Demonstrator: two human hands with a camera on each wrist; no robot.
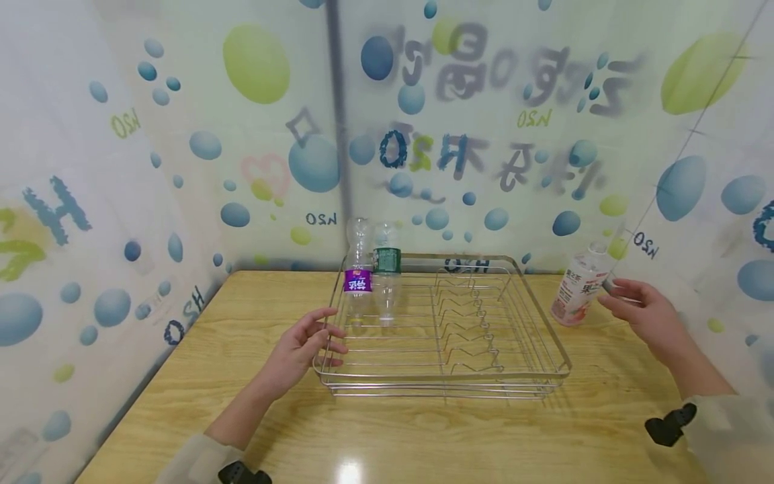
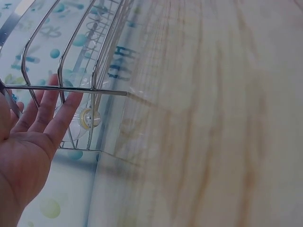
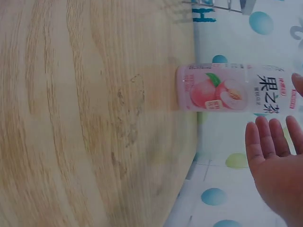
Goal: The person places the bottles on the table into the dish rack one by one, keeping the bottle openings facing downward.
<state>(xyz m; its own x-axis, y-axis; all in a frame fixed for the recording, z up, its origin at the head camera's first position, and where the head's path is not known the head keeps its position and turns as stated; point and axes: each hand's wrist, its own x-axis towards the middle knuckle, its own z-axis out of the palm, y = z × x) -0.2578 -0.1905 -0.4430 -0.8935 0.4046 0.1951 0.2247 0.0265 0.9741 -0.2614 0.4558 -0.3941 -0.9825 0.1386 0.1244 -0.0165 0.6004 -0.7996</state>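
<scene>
Head view: the left hand point(image 1: 299, 353) is at the left side of the wire rack point(image 1: 444, 377) — the purple-labelled bottle point(image 1: 358, 280) and green-labelled bottle point(image 1: 387, 261) sit neck-down in its left part — while the right hand point(image 1: 650, 316) is beside the pink-labelled bottle point(image 1: 580, 286), upright on the tabletop point(image 1: 423, 437) right of the rack. Left wrist view: straight fingers point(image 2: 65, 117), slightly apart, lie against the rack's wires. Right wrist view: the right hand's fingers are extended near the pink-labelled bottle — whether they touch it I cannot tell.
</scene>
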